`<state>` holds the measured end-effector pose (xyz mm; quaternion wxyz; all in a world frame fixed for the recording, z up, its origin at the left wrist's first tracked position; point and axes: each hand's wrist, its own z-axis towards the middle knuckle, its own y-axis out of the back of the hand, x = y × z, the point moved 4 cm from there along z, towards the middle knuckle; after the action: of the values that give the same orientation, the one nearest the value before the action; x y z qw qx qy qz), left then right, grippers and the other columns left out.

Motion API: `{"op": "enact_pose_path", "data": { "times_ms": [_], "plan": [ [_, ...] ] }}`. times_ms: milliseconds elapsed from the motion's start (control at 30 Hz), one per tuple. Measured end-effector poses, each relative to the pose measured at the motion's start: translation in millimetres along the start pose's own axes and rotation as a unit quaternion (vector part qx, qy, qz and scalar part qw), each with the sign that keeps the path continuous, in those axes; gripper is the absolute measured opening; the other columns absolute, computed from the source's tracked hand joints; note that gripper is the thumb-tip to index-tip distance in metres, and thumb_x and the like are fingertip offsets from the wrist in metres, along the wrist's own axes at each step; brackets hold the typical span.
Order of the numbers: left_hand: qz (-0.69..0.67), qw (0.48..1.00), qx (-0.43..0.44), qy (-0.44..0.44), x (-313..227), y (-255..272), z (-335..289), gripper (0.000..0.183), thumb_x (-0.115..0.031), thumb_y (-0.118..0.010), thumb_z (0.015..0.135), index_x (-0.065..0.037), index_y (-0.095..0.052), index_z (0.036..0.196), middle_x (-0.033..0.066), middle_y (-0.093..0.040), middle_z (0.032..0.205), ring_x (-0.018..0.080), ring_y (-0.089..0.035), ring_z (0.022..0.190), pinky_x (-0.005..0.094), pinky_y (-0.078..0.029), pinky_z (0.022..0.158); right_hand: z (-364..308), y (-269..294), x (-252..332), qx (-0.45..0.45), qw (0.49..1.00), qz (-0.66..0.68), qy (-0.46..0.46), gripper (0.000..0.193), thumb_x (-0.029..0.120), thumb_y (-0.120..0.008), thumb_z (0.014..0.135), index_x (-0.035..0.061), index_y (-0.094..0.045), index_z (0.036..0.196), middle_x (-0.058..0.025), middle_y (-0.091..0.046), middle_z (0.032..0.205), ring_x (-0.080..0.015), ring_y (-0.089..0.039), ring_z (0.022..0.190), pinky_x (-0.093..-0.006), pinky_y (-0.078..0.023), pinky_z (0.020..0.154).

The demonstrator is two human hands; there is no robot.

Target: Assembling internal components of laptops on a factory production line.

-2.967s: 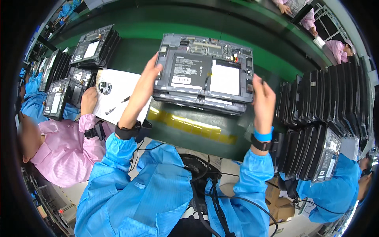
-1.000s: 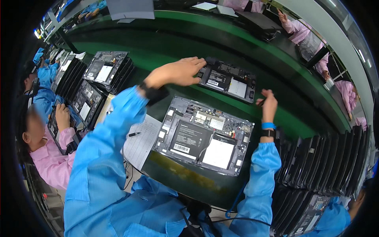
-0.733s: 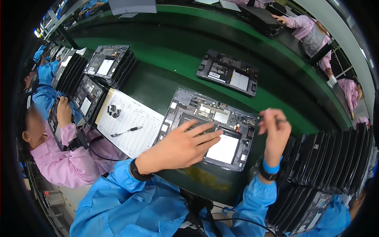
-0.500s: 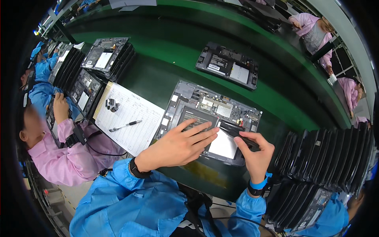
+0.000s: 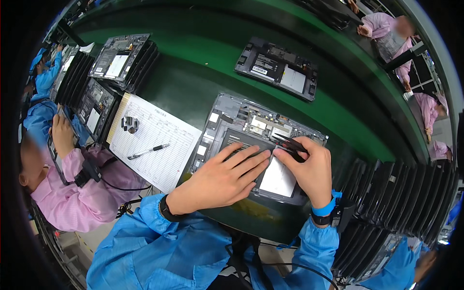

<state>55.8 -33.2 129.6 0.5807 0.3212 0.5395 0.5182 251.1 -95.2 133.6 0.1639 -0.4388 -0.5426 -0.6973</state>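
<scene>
An opened tablet-like device [image 5: 223, 107] lies on the green table before me, its circuit board [image 5: 256, 123] and dark battery [image 5: 236, 138] exposed. My left hand [image 5: 220, 176] rests flat across the battery, fingers spread and holding nothing. Black tweezers [image 5: 291, 142] are pinched in my right hand [image 5: 313, 169], their tips over the lower edge of the circuit board. Whether the tips grip anything is too small to tell. Below the tweezers, a bright silvery panel [image 5: 278, 180] shows between my hands.
A written form sheet [image 5: 159, 166] on my left bears a pen [image 5: 148, 152] and several small black parts [image 5: 129, 124]. Another opened device [image 5: 244, 65] lies farther back. Device stacks stand at left [image 5: 116, 63] and right [image 5: 401, 193]. A pink-sleeved co-worker [image 5: 82, 198] sits at left.
My right hand has moved up and inward, bringing the tweezers from the silvery panel's upper edge to the circuit board. My left hand stays on the battery. The view has shifted slightly.
</scene>
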Motion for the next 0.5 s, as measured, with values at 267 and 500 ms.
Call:
{"op": "enact_pose_path", "data": {
  "times_ms": [267,500],
  "plan": [
    [-0.039,0.998,-0.057,0.01,2.1,3.4,1.5,0.048,-0.014,-0.069,0.087,0.0,-0.061,0.131,0.0104,-0.058,0.139,0.0292,-0.055,0.126,0.0447,-0.044,0.108,-0.2,-10.2,4.8,-0.003,0.996,-0.082,-0.027,0.035,0.028,-0.084,0.078,0.0016,-0.073,0.099,-0.0144,-0.075,0.086,-0.0282,-0.073,0.074,-0.0363,-0.057,0.068],
    [-0.146,0.981,-0.118,0.058,7.9,10.8,-2.3,0.036,-0.01,-0.072,0.084,-0.003,-0.067,0.119,0.0089,-0.063,0.126,0.0298,-0.058,0.112,0.041,-0.049,0.097,0.5,-13.8,0.8,0.022,0.999,0.001,-0.038,0.03,0.017,-0.081,0.081,-0.0005,-0.072,0.102,-0.011,-0.076,0.085,-0.0173,-0.072,0.077,-0.0304,-0.056,0.071]
  ]
}}
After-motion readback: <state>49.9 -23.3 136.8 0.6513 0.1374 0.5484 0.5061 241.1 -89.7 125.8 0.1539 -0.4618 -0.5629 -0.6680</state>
